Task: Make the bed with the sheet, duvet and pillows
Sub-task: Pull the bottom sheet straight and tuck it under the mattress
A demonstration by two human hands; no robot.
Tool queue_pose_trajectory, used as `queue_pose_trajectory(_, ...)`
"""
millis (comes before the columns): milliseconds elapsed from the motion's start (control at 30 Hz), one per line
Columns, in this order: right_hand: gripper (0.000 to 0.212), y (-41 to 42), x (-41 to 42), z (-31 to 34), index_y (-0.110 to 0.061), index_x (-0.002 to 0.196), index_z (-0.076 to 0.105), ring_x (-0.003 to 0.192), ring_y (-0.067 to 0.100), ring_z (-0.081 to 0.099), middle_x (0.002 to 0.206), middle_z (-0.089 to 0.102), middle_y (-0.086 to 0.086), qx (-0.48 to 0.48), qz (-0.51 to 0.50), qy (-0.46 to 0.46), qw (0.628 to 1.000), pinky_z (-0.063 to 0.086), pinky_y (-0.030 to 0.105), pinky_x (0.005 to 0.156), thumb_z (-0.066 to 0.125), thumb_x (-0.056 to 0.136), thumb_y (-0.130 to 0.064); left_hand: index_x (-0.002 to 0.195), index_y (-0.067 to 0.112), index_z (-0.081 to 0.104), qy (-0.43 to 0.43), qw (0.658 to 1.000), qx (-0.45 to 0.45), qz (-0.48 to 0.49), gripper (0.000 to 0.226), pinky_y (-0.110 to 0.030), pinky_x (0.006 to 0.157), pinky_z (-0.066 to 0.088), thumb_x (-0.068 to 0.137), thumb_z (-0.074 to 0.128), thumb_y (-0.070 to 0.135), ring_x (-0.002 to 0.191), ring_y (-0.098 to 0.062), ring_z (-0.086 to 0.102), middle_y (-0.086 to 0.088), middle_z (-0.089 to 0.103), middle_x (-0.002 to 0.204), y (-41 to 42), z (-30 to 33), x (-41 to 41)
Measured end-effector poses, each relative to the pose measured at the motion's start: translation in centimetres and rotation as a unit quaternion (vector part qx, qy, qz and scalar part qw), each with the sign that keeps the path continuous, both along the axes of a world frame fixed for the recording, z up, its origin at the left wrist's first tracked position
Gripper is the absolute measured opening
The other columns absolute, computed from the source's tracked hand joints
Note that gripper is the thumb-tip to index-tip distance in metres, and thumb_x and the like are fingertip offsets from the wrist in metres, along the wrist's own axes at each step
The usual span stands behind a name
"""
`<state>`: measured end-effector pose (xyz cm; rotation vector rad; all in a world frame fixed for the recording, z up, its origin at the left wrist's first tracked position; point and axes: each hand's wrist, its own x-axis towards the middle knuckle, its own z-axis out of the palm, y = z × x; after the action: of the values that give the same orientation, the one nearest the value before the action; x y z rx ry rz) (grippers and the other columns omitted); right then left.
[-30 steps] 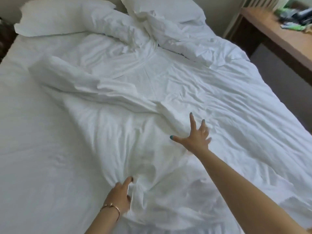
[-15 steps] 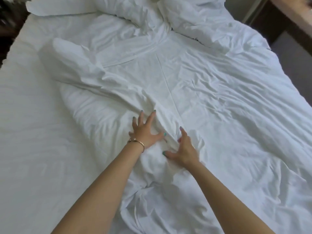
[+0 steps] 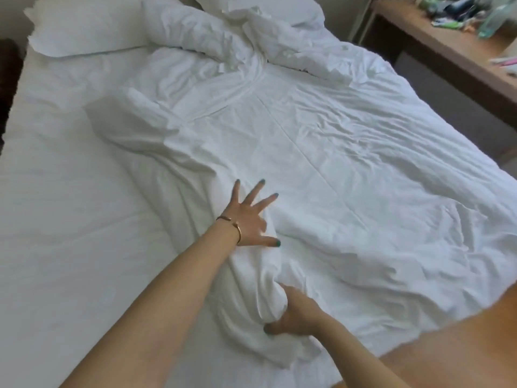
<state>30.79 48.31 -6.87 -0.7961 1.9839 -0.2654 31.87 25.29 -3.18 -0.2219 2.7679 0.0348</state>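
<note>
A crumpled white duvet [image 3: 349, 169] covers the middle and right of the bed, its left edge bunched into a long fold. Bare white sheet [image 3: 64, 219] shows on the left side. My left hand [image 3: 249, 217], wearing a bracelet, lies flat with fingers spread on the duvet beside the fold. My right hand [image 3: 293, 315] grips a rolled bunch of duvet nearer to me, thumb under it. Two white pillows sit at the head, one on the left [image 3: 84, 32] and one [image 3: 260, 9] partly hidden by heaped duvet.
A wooden desk [image 3: 453, 51] with bottles and small clutter stands right of the bed, with a grey floor gap [image 3: 436, 88] between them. A dark object [image 3: 8, 74] is at the far left edge of the bed.
My right hand pulled back toward me and closed on a bunch of duvet. My left hand stays pressed on the fold with fingers spread wider. The view tilted up, showing the pillows and desk again.
</note>
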Motion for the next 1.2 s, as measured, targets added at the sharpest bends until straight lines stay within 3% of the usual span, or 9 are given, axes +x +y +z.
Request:
queue_pose_trajectory(200, 0.047, 2.1, 7.0, 4.1, -0.039, 0.104, 0.057, 0.110, 0.016, 0.051, 0.111, 0.052, -0.013, -0.020, 0.094, 0.222, 0.970, 0.031, 0.031, 0.095, 0.069, 0.061, -0.055, 0.118, 0.024, 0.051, -0.184, 0.979, 0.084, -0.014, 0.104, -0.048, 0.116, 0.002, 0.064, -0.004, 0.092, 0.124, -0.021, 0.049, -0.004, 0.065, 0.114, -1.4, -1.7, 15.0)
queue_pose_trajectory(333, 0.076, 1.0, 10.9, 4.1, -0.031, 0.128, 0.058, 0.142, 0.023, 0.017, 0.153, 0.026, -0.012, -0.031, 0.090, 0.263, 0.960, -0.004, 0.046, 0.119, 0.070, 0.058, -0.055, 0.119, 0.029, 0.033, -0.106, 0.989, 0.103, 0.027, 0.104, -0.037, 0.095, 0.032, 0.049, 0.010, 0.101, 0.108, -0.027, 0.048, 0.000, 0.064, 0.107, -2.0, -0.6, 22.3)
queue_pose_trajectory(433, 0.084, -0.1, 16.1, 3.7, -0.038, 0.140, 0.036, 0.129, 0.017, 0.045, 0.134, 0.054, -0.008, -0.004, 0.093, 0.182, 0.979, 0.022, 0.038, 0.115, 0.072, 0.066, -0.051, 0.125, 0.028, 0.031, -0.110, 0.993, 0.022, -0.041, 0.099, -0.032, 0.087, 0.032, 0.054, 0.032, 0.096, 0.093, -0.021, 0.054, 0.004, 0.065, 0.100, -2.5, 0.6, 27.1)
queue_pose_trajectory(500, 0.089, 0.0, 20.4, 3.5, -0.047, 0.136, 0.024, 0.103, 0.020, 0.059, 0.112, 0.063, -0.007, -0.001, 0.058, 0.119, 0.991, 0.044, 0.032, 0.087, 0.077, 0.064, -0.052, 0.116, 0.028, 0.042, -0.131, 0.989, -0.023, -0.058, 0.082, -0.031, 0.082, 0.028, 0.061, 0.039, 0.089, 0.083, -0.017, 0.055, 0.006, 0.068, 0.097, -2.4, 0.8, 30.6)
queue_pose_trajectory(633, 0.095, 1.5, 29.6, 2.6, -0.053, 0.132, 0.019, 0.096, 0.019, 0.060, 0.108, 0.062, -0.007, -0.051, -0.007, 0.064, 0.997, 0.047, 0.032, 0.077, 0.080, 0.059, -0.057, 0.095, 0.033, 0.058, -0.070, 0.994, -0.071, -0.048, 0.038, -0.033, 0.075, 0.024, 0.075, 0.049, 0.064, 0.081, -0.016, 0.052, 0.007, 0.065, 0.089, -2.4, 0.3, 38.8)
queue_pose_trajectory(767, 0.069, 1.0, 36.1, 2.5, -0.033, 0.125, 0.042, 0.099, 0.018, 0.057, 0.109, 0.060, -0.007, -0.071, -0.046, 0.028, 0.996, 0.046, 0.032, 0.081, 0.075, 0.069, -0.054, 0.064, 0.024, 0.067, 0.058, 0.979, -0.155, -0.120, 0.022, -0.038, 0.082, 0.040, 0.043, 0.075, 0.022, 0.083, -0.027, 0.061, -0.002, 0.060, 0.083, -3.4, -0.5, 46.0)
queue_pose_trajectory(900, 0.058, 0.0, 39.0, 3.1, -0.024, 0.118, 0.052, 0.111, 0.025, 0.052, 0.118, 0.056, 0.002, -0.038, 0.029, 0.137, 0.989, 0.040, 0.041, 0.095, 0.057, 0.077, -0.065, 0.084, 0.021, 0.067, 0.037, 0.979, -0.096, -0.176, 0.027, -0.031, 0.090, 0.038, 0.058, 0.075, 0.017, 0.091, -0.023, 0.062, 0.002, 0.064, 0.088, -4.1, 1.5, 46.7)
queue_pose_trajectory(1033, 0.058, -0.6, 40.5, 3.9, -0.027, 0.131, 0.039, 0.106, 0.027, 0.058, 0.117, 0.061, 0.002, -0.065, -0.060, 0.041, 0.995, 0.047, 0.039, 0.084, 0.063, 0.085, -0.052, 0.121, 0.018, 0.038, -0.028, 0.992, -0.097, -0.080, 0.042, -0.030, 0.065, 0.033, 0.083, 0.050, 0.030, 0.093, -0.025, 0.063, 0.002, 0.066, 0.100, -3.7, 4.3, 45.7)
queue_pose_trajectory(1200, 0.067, -4.4, 46.9, 3.1, -0.039, 0.140, 0.026, 0.113, 0.027, 0.055, 0.128, 0.057, 0.001, -0.047, -0.076, -0.029, 0.996, 0.043, 0.038, 0.093, 0.064, 0.085, -0.043, 0.146, 0.047, 0.014, -0.096, 0.995, -0.003, -0.038, 0.073, -0.029, 0.083, 0.048, 0.082, 0.045, 0.062, 0.108, -0.019, 0.061, 0.008, 0.062, 0.124, -8.1, 0.9, 51.0)
